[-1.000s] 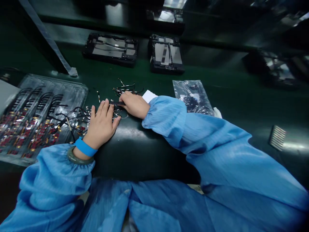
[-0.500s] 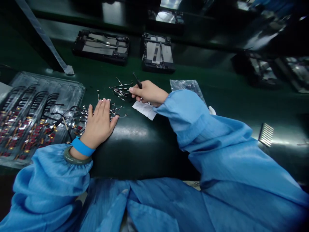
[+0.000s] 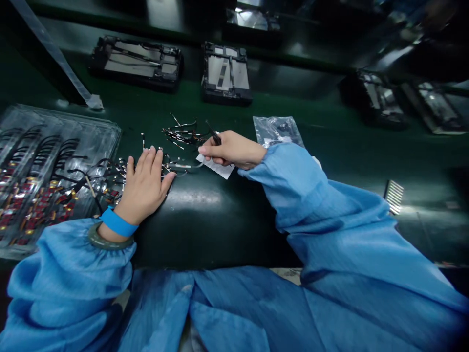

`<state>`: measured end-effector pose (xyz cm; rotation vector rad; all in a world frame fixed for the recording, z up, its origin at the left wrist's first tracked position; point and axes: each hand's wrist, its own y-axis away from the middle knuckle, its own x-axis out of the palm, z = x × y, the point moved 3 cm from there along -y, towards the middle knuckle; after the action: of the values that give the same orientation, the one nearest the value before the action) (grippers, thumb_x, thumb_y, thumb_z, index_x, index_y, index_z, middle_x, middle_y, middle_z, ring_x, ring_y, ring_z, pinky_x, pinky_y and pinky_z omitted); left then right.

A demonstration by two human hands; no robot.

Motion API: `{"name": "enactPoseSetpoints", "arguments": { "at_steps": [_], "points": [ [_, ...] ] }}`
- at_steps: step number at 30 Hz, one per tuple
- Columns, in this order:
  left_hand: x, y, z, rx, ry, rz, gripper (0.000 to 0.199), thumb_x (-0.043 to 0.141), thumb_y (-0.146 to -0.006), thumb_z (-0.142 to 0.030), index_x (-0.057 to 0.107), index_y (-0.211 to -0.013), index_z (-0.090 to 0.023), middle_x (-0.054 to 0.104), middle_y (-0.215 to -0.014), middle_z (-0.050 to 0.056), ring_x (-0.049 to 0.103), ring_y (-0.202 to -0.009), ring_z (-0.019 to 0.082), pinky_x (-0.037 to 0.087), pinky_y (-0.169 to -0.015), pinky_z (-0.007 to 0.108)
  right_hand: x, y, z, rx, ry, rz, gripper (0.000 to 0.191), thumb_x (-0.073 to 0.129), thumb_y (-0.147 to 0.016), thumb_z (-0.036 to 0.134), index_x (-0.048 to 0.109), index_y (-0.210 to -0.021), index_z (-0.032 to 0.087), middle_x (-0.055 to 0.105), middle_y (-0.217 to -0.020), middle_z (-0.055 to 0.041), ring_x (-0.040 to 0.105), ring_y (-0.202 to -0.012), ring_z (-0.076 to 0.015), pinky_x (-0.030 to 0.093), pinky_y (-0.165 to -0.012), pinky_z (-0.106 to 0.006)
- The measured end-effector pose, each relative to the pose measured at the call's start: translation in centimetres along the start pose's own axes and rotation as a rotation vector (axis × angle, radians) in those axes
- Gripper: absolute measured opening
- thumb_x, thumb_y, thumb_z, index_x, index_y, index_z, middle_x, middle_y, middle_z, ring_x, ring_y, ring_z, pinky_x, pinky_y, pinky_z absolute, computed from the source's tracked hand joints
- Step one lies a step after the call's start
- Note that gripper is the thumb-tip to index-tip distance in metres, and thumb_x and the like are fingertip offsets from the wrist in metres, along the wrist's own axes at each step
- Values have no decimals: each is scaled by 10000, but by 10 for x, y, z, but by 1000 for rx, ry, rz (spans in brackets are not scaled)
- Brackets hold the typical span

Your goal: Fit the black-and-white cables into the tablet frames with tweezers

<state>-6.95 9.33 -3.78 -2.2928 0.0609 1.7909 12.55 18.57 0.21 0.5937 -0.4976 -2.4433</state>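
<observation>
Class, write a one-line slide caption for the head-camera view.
Left hand flat over small cables, right hand holding a dark slender tool above white paper.

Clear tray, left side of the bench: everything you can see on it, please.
The tray looks like clear, glossy plastic, ribbed into side-by-side slots. It lies flat on the dark green bench, cut off by the left picture edge. Dark curved leads line the slots, with red and gold-coloured parts nearer the wearer. Loose leads straggle over its right side. The left hand is beside it, not on it; whether the sleeve touches it, I can't tell.
</observation>
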Motion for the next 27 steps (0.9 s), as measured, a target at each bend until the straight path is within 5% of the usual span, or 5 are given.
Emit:
{"name": "enactPoseSetpoints", "arguments": {
  "at_steps": [3, 6, 10, 15, 27],
  "points": [
    [-1, -1, 0, -15, 19, 8, 677, 203, -982, -500, 345, -1483, -68, 370, -1536, 229, 312, -1450, 357, 186, -1173, 593, 13, 12, -10, -6, 113, 118, 268, 645, -888, 253, 572, -646, 162, 440, -426, 74, 368, -394, -50, 276, -429, -189],
    [-1, -2, 0, -18, 15, 9, 683, 195, -982, -501, 366, -1468, -52, 376, -1528, 238, 316, -1447, 360, 195, -1171, 596, 22, 21, -14, -77, 369, 85, 199, 642, -888, 279, 601, -735, 159, 480, -480, 71, 443, -460, -69, 335, -536, -203],
    [-3, -3, 1, -16, 14, 7, 670, 207, -980, -502, 400, -1447, -62, 388, -1520, 241, 331, -1435, 373, 216, -1161, 616, 8, 27, -10, -207, 606, -152, 167, 612, -901, 307, 632, -832, 157, 617, -698, 3, 554, -655, -122, 362, -663, -235],
    [-14, -5, -1, 3, 40, -89, 542, 376, -957, -495, 522, -1346, -146, 492, -1450, 200, 386, -1406, 358, 244, -1165, 613, -36, 24, -18, -163, 755, -473, 100, 559, -892, 206, 647, -905, 158, 673, -890, -73, 595, -809, -198, 382, -730, -282],
    [-18, 5, -30, 666, 229, -139, 194, 536, -920, -233, 639, -1065, -156, 690, -1176, 125, 629, -1149, 241, 471, -1043, 449, -41, 6, -42, -226, 895, -360, 186, 537, -888, 217, 660, -1000, 135, 651, -998, -112, 587, -901, -223, 402, -807, -302]
  ]
}}
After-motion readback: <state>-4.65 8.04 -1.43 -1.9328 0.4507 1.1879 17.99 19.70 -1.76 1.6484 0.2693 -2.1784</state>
